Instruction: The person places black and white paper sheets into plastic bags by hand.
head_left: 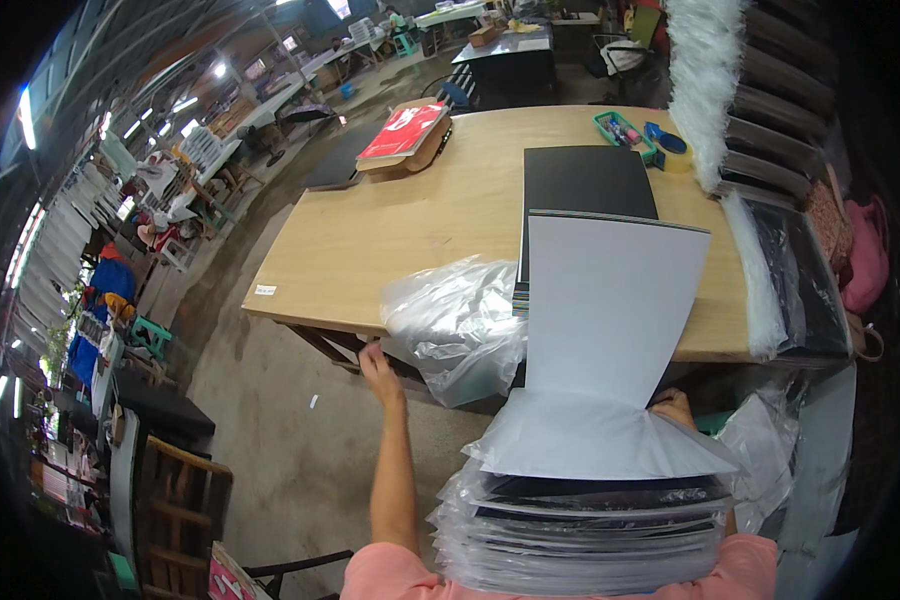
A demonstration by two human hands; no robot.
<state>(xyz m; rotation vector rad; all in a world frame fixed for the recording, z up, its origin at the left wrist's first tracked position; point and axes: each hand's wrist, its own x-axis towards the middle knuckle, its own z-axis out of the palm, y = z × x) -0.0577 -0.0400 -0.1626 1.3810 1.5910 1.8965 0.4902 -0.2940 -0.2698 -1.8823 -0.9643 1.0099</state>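
A large pale grey-white board [615,300] leans upward from a stack of plastic-sleeved dark boards [600,530] against my chest. The board's lower part lies under clear plastic. Beside its right edge is my right hand [673,407], fingers curled and partly hidden by the board; what they grip is not visible. At the table's front edge, left of a crumpled clear plastic bag [460,325], my left hand [378,370] is held with curled fingers; anything in them is too small to make out. A pile of black boards [585,180] lies on the table behind the raised board.
The wooden table [370,250] carries a red-topped package [402,135], a dark flat board [342,160], a green basket of small items [625,135] and a tape roll [673,145]. Plastic-wrapped stacks [770,270] line the right side. A wooden pallet [180,510] stands at lower left.
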